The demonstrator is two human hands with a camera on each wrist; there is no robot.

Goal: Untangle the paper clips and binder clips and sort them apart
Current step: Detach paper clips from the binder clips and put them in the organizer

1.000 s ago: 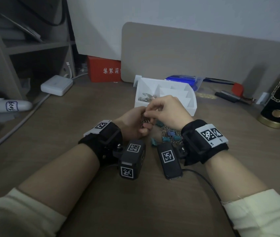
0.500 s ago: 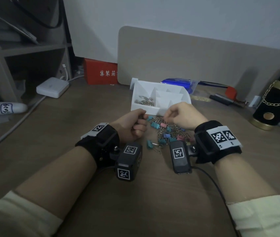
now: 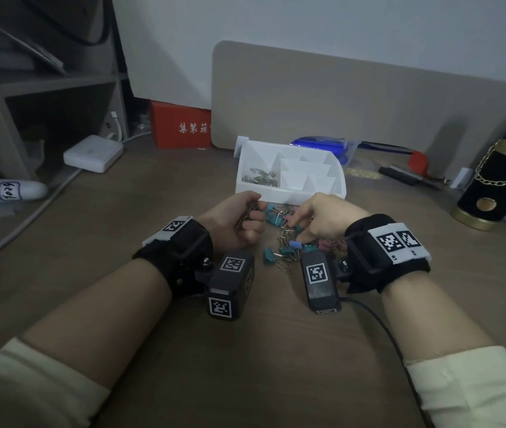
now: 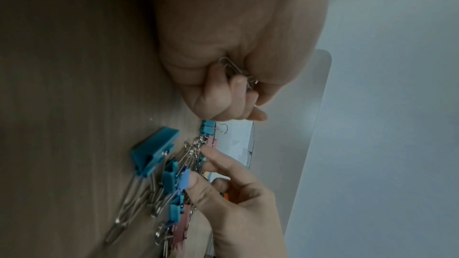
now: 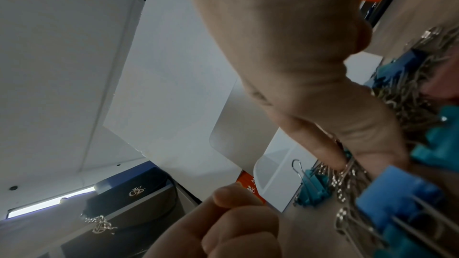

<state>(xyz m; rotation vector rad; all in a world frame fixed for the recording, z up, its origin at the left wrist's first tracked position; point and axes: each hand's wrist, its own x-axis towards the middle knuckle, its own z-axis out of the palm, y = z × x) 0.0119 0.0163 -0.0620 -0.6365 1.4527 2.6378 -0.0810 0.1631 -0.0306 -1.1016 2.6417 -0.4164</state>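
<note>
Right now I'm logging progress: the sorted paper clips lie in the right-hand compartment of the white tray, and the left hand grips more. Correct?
Not quite. The paper clips lie in the left-hand compartment of the white tray, as the head view shows. The left hand does grip more.

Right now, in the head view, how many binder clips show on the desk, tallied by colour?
Teal binder clips: 6
Pink binder clips: 2
Blue binder clip: 1
Total: 9 showing. The right hand covers part of the pile, so there may be more.
</note>
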